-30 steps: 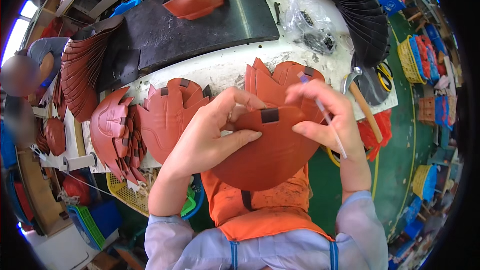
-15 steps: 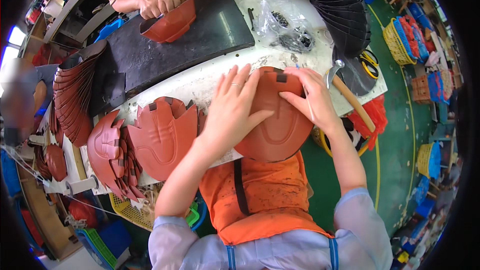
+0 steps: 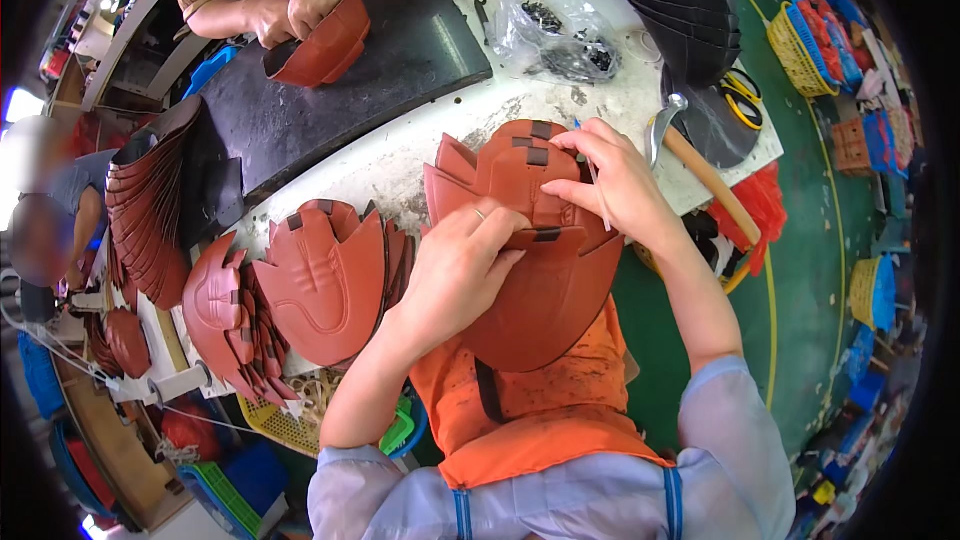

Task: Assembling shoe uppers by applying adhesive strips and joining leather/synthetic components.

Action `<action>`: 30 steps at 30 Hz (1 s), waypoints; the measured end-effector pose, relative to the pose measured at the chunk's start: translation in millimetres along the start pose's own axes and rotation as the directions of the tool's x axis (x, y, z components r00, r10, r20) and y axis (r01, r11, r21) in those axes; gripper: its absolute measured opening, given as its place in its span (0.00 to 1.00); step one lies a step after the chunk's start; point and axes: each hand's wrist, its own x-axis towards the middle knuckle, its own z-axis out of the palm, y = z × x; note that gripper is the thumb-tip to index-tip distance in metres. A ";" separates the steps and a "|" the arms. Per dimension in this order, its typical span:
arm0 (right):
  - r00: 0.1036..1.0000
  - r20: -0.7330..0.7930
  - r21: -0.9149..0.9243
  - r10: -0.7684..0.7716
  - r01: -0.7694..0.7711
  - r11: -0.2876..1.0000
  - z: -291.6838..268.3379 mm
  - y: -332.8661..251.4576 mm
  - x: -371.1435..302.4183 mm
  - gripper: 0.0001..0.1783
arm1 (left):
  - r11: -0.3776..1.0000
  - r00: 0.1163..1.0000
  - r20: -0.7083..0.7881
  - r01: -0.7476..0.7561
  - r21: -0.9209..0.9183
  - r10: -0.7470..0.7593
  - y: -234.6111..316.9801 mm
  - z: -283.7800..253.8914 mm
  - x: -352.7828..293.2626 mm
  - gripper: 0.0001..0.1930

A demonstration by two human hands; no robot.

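- Two hands work at one stack of reddish-brown leather pieces; the front piece (image 3: 540, 315) hangs past the near table edge, over the orange apron (image 3: 560, 435).
- Left hand (image 3: 455, 265): narrow, thumb and forefinger pinching the front piece's upper edge just beside its dark tab (image 3: 547, 235).
- Right hand (image 3: 625, 190): thumb and forefinger parted against the rear piece (image 3: 515, 180), a slender pen (image 3: 602, 205) held among the fingers.
- To the left, a second stack (image 3: 320, 290) stands near the left forearm, leaving little room sideways.
- On the right, a hammer (image 3: 710, 185) lies near the right hand, its wooden handle jutting past the table edge; yellow-handled scissors (image 3: 741, 98) lie beyond.
- Farther off, a bare white strip of table (image 3: 385, 170) gives room before the black board (image 3: 400, 40), where a co-worker grips another leather piece (image 3: 325, 45).
- Half a second ago the left hand lay spread across the front piece; now it pinches, that piece sits closer to the body, and jagged points show behind.
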 end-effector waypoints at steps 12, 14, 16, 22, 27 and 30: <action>1.000 -0.028 0.436 0.007 0.006 0.900 -8.7 -25.8 -18.1 0.24 | 0.982 0.934 -0.307 -0.155 0.110 0.181 -9.4 4.3 4.5 0.14; 0.998 -0.043 0.481 -0.042 0.057 0.875 -8.0 -23.5 -16.0 0.21 | 0.935 0.876 -0.354 -0.245 0.258 0.327 -9.6 6.1 3.6 0.13; 0.994 -0.061 0.522 -0.088 0.107 0.846 -8.6 -23.3 -13.7 0.18 | 0.850 0.849 -0.296 -0.282 0.445 0.437 -16.7 11.1 1.9 0.12; 0.962 0.212 0.643 0.174 -0.272 0.716 -7.7 -16.1 -5.5 0.11 | 0.844 0.792 -0.342 -0.374 0.384 0.506 -21.8 21.0 0.0 0.13; 0.946 0.249 0.619 0.207 -0.320 0.717 -9.7 -24.7 -0.7 0.11 | 0.965 0.897 -0.357 -0.229 0.128 0.260 -16.0 15.5 -5.3 0.19; 0.947 0.232 0.652 0.222 -0.321 0.687 -9.0 -22.3 -2.6 0.10 | 0.972 0.876 -0.424 -0.229 0.055 0.231 -5.0 7.7 -2.4 0.20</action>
